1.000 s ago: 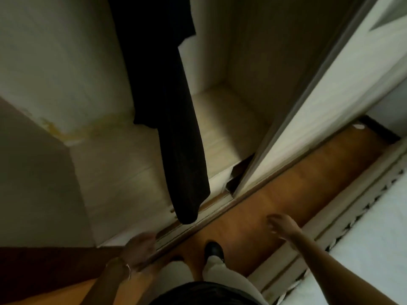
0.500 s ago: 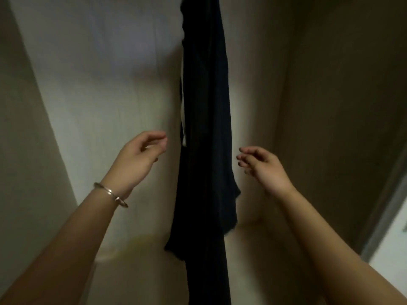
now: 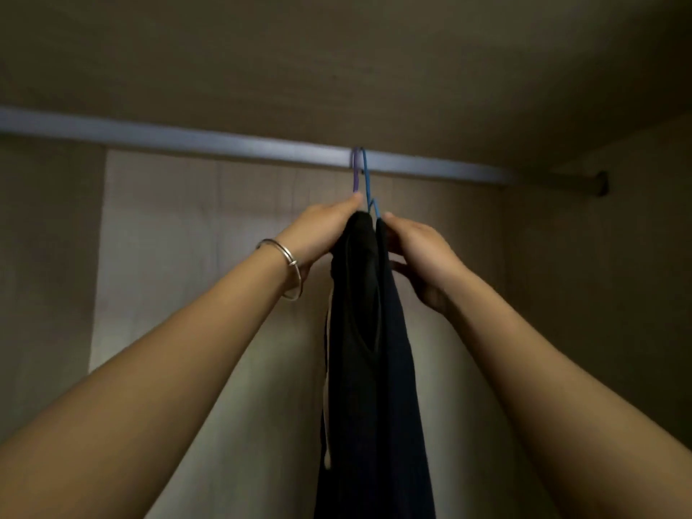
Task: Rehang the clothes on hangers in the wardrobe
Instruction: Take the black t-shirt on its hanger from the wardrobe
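While hanging limp from the rail (image 3: 224, 142), two dark garments: black garment (image 3: 359, 294) beside the left hand (image 3: 322, 234), navy garment (image 3: 397, 331) beside the right hand (image 3: 419, 252). Soft, light, likely to slide off thin wire; best taken at the hanger necks, not the cloth. Purple hanger hook (image 3: 355, 170) and blue hanger hook (image 3: 366, 174) just above both hands, touching on the rail. Left fingers pressed together at the purple neck; right fingers curled against the navy shoulder, grip itself hidden. Bangle (image 3: 284, 256) below the left hand.
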Tool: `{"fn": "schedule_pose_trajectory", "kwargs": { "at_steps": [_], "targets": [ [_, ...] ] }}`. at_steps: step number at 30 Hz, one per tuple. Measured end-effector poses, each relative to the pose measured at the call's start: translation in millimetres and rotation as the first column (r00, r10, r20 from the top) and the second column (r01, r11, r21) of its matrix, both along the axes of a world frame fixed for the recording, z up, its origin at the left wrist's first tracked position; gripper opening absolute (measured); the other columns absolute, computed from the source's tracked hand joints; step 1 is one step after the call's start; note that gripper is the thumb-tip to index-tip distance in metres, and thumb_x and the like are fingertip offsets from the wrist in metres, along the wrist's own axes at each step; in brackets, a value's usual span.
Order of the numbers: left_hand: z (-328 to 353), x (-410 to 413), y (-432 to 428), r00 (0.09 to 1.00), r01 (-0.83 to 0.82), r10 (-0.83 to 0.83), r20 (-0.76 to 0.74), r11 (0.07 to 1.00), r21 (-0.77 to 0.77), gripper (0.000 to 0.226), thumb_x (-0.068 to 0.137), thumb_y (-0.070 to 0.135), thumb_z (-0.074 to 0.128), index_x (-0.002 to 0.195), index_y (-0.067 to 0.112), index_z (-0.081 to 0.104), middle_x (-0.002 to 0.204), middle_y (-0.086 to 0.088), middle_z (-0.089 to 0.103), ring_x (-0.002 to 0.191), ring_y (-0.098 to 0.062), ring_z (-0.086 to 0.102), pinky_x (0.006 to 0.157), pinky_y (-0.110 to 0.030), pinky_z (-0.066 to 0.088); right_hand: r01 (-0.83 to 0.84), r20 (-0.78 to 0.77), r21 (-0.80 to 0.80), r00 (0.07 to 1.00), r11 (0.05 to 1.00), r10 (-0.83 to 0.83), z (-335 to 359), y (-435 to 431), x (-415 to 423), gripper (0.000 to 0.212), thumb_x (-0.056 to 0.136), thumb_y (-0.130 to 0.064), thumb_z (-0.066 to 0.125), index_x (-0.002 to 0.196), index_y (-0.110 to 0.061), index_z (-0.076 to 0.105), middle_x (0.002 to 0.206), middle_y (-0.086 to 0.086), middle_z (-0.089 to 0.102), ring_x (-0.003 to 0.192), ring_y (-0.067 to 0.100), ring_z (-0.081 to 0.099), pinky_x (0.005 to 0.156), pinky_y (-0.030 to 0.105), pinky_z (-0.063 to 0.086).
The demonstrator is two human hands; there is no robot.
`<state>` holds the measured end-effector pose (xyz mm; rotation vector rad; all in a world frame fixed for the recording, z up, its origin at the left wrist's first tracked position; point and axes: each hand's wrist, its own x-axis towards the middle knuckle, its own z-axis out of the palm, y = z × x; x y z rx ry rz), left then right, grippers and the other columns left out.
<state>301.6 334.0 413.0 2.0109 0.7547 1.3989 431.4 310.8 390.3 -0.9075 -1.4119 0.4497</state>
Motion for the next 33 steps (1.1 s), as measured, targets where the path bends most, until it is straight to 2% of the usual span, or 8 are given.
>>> {"fn": "schedule_pose_trajectory", "kwargs": {
  "at_steps": [4, 8, 12, 14, 18, 21, 29, 33],
  "targets": [
    [23, 13, -1, 0.981, -0.079, 0.059, -0.185, 0.991, -0.103, 0.043, 0.080, 0.040, 0.063, 0.110, 0.010, 0.061, 0.103, -0.008, 0.067, 0.090, -0.017, 0.065, 0.076, -0.024, 0.054, -0.167, -0.012, -0.006, 0.986, 0.986, 0.167, 17, 21, 5, 0.027, 0.097, -0.019, 0.041, 0.114, -0.016, 0.061, 0.099, 0.001, 0.066, 0.087, 0.010, 0.062, 0.063, 0.015, 0.051],
    [41, 22, -6, 0.960, -0.179, 0.122, -0.252, 0.959, -0.218, 0.029, 0.079, 0.025, 0.063, 0.104, 0.010, 0.062, 0.099, -0.011, 0.066, 0.091, -0.023, 0.063, 0.084, -0.032, 0.051, -0.228, 0.043, 0.000, 0.973, 0.974, 0.228, 29, 35, 17, 0.020, 0.094, -0.008, 0.045, 0.100, -0.016, 0.063, 0.083, -0.002, 0.063, 0.072, 0.002, 0.058, 0.051, 0.007, 0.048],
    [47, 27, -18, 0.932, -0.270, 0.187, -0.310, 0.929, -0.253, 0.006, 0.082, 0.015, 0.057, 0.079, 0.010, 0.060, 0.069, -0.007, 0.060, 0.056, -0.016, 0.059, 0.051, -0.025, 0.050, -0.223, 0.011, 0.050, 0.975, 0.974, 0.223, 32, 48, 26, 0.011, 0.089, -0.014, 0.057, 0.083, -0.020, 0.064, 0.090, -0.001, 0.065, 0.091, 0.013, 0.060, 0.082, 0.024, 0.048],
    [50, 27, -21, 0.866, -0.426, 0.342, -0.365, 0.887, -0.181, 0.011, 0.083, 0.018, 0.056, 0.073, 0.012, 0.056, 0.068, -0.007, 0.055, 0.057, -0.017, 0.054, 0.048, -0.026, 0.042, -0.195, -0.020, 0.052, 0.980, 0.979, 0.196, 31, 55, 35, 0.014, 0.089, -0.012, 0.055, 0.082, -0.022, 0.063, 0.090, -0.001, 0.065, 0.094, 0.015, 0.059, 0.090, 0.030, 0.045],
    [60, 21, -14, 0.591, -0.647, 0.622, -0.514, 0.746, 0.158, 0.021, 0.083, 0.033, 0.058, 0.074, 0.015, 0.052, 0.080, -0.003, 0.052, 0.065, -0.013, 0.046, 0.059, -0.027, 0.037, -0.101, 0.177, -0.014, 0.979, 0.995, 0.102, 26, 67, 50, 0.015, 0.091, -0.011, 0.051, 0.098, -0.014, 0.064, 0.090, -0.001, 0.060, 0.077, 0.009, 0.054, 0.067, 0.018, 0.044],
    [65, 17, -5, 0.479, -0.646, 0.700, -0.530, 0.690, 0.328, 0.023, 0.082, 0.032, 0.058, 0.078, 0.010, 0.058, 0.083, -0.007, 0.056, 0.071, -0.021, 0.051, 0.065, -0.026, 0.040, -0.076, 0.276, -0.028, 0.958, 0.997, 0.081, 26, 74, 49, 0.015, 0.091, -0.014, 0.052, 0.098, -0.016, 0.065, 0.088, -0.003, 0.061, 0.076, 0.006, 0.054, 0.066, 0.018, 0.043],
    [90, -25, -25, 0.448, -0.688, 0.808, -0.383, 0.585, 0.429, 0.035, 0.083, 0.029, 0.057, 0.098, -0.002, 0.066, 0.090, -0.012, 0.058, 0.080, -0.026, 0.052, 0.072, -0.029, 0.041, -0.049, 0.257, 0.063, 0.966, 0.997, 0.032, 38, 70, 36, 0.024, 0.089, -0.008, 0.054, 0.111, -0.009, 0.063, 0.100, 0.004, 0.062, 0.088, 0.012, 0.056, 0.063, 0.016, 0.042],
    [84, -55, -49, 0.430, -0.678, 0.812, -0.395, 0.579, 0.453, 0.035, 0.083, 0.029, 0.056, 0.093, -0.002, 0.067, 0.081, -0.010, 0.055, 0.072, -0.023, 0.049, 0.066, -0.029, 0.039, -0.038, 0.230, 0.162, 0.973, 0.986, 0.000, 53, 65, 9, 0.034, 0.087, -0.009, 0.056, 0.122, -0.009, 0.056, 0.121, 0.012, 0.058, 0.108, 0.022, 0.056, 0.085, 0.026, 0.044]
  ]
}}
